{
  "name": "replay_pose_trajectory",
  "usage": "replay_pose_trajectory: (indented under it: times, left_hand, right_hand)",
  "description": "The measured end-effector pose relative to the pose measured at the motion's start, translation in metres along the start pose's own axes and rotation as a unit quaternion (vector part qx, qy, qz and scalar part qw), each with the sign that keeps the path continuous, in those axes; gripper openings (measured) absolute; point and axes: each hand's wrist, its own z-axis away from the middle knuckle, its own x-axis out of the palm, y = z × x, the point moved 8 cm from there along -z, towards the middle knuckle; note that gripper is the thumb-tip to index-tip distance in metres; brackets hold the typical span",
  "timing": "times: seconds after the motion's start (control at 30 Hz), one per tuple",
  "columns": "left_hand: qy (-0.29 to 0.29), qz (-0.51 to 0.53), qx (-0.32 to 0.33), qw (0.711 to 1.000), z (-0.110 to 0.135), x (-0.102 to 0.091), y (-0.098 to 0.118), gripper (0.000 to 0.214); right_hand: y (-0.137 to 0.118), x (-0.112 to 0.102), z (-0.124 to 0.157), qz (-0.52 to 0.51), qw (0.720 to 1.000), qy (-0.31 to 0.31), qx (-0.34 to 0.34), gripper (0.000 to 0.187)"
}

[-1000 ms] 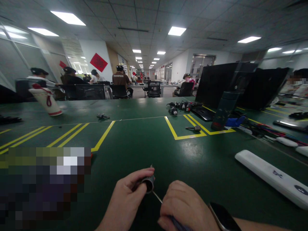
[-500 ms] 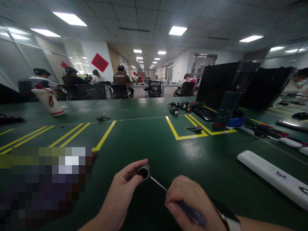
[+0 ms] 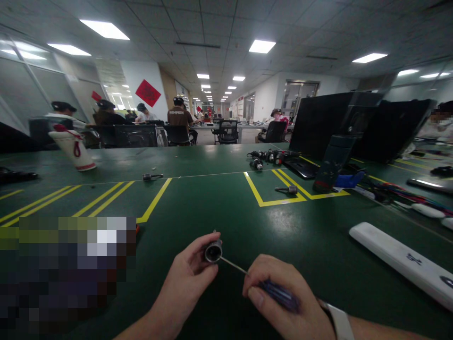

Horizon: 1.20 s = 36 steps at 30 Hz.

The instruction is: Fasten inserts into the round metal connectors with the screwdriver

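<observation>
Between the thumb and fingers of my left hand (image 3: 187,274) is a small dark metal cylinder (image 3: 213,252), its hollow round end facing me. My right hand (image 3: 279,293) grips a screwdriver by its purplish handle (image 3: 278,295). The thin shaft (image 3: 234,265) points up and left, and its tip meets the lower right side of the cylinder's rim. Whether the tip is inside or only against the side, I cannot tell. Both hands are above the green table near its front edge.
Similar metal parts with shafts lie farther off, one at left (image 3: 152,176) and one inside yellow tape (image 3: 287,189). A white oblong case (image 3: 399,262) is at right. A dark bottle (image 3: 332,163), monitors (image 3: 322,127) and a white cup (image 3: 74,148) stand around the table.
My left hand has turned the cylinder so its open end faces me more, with the thumb lower. My right hand has rolled the screwdriver handle slightly.
</observation>
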Motion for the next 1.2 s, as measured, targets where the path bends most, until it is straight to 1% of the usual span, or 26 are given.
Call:
replay_pose_trajectory:
  times: [0.07, 0.13, 0.2, 0.23, 0.3, 0.37, 0.43, 0.47, 0.53, 0.6, 0.7, 0.77, 0.87, 0.97, 1.07, 1.13, 1.17, 1.2]
  left_hand:
    - [-0.016, -0.043, 0.044, 0.998, -0.006, 0.000, -0.001, 0.048]
    - [-0.008, -0.117, 0.097, 0.988, -0.013, -0.004, 0.001, 0.038]
    - [0.008, -0.202, 0.130, 0.971, -0.020, -0.008, 0.003, 0.037]
    - [0.014, -0.245, 0.141, 0.959, -0.024, -0.009, 0.005, 0.039]
    - [0.017, -0.323, 0.170, 0.931, -0.031, -0.008, 0.011, 0.042]
    - [0.011, -0.382, 0.212, 0.899, -0.037, -0.004, 0.019, 0.041]
    - [0.008, -0.415, 0.254, 0.874, -0.044, 0.002, 0.026, 0.031]
    - [0.008, -0.421, 0.269, 0.866, -0.047, 0.004, 0.028, 0.026]
    - [0.015, -0.416, 0.283, 0.864, -0.053, 0.005, 0.029, 0.018]
    - [0.018, -0.391, 0.265, 0.881, -0.059, 0.002, 0.026, 0.015]
    - [0.000, -0.340, 0.194, 0.920, -0.067, -0.003, 0.017, 0.013]
    - [-0.023, -0.328, 0.155, 0.932, -0.069, -0.003, 0.012, 0.012]
    - [-0.045, -0.341, 0.156, 0.926, -0.069, 0.000, 0.013, 0.008]
    - [-0.018, -0.355, 0.181, 0.917, -0.071, -0.001, 0.015, 0.012]
    - [0.017, -0.357, 0.193, 0.914, -0.072, -0.003, 0.015, 0.013]
    - [0.025, -0.365, 0.197, 0.909, -0.072, -0.002, 0.016, 0.014]
    - [0.026, -0.374, 0.199, 0.906, -0.071, -0.001, 0.017, 0.014]
    - [0.024, -0.381, 0.201, 0.902, -0.071, 0.001, 0.018, 0.015]
  right_hand:
    - [0.019, -0.005, -0.003, -0.042, 0.995, 0.015, 0.093, 0.022]
    - [0.036, -0.009, -0.007, -0.099, 0.981, 0.029, 0.166, 0.031]
    - [0.050, -0.012, -0.013, -0.167, 0.963, 0.056, 0.206, 0.034]
    - [0.056, -0.014, -0.017, -0.202, 0.952, 0.072, 0.217, 0.032]
    - [0.066, -0.014, -0.024, -0.268, 0.931, 0.095, 0.229, 0.022]
    - [0.073, -0.012, -0.032, -0.316, 0.915, 0.103, 0.228, 0.011]
    - [0.076, -0.011, -0.041, -0.337, 0.910, 0.103, 0.218, 0.007]
    - [0.076, -0.010, -0.046, -0.341, 0.910, 0.101, 0.211, 0.006]
    - [0.077, -0.008, -0.055, -0.344, 0.913, 0.093, 0.198, 0.007]
    - [0.077, -0.005, -0.063, -0.344, 0.917, 0.083, 0.186, 0.008]
    - [0.078, 0.000, -0.072, -0.339, 0.922, 0.065, 0.172, 0.012]
    - [0.078, 0.005, -0.075, -0.327, 0.929, 0.044, 0.167, 0.016]
    - [0.074, 0.010, -0.076, -0.243, 0.959, 0.011, 0.149, 0.020]
    - [0.066, 0.009, -0.073, -0.101, 0.989, 0.015, 0.104, 0.026]
    - [0.057, 0.008, -0.069, 0.005, 0.998, 0.033, 0.044, 0.024]
    - [0.050, 0.010, -0.068, 0.041, 0.999, 0.031, 0.001, 0.021]
    - [0.049, 0.010, -0.068, 0.047, 0.998, 0.028, -0.005, 0.020]
    - [0.051, 0.010, -0.069, 0.044, 0.999, 0.024, 0.005, 0.020]
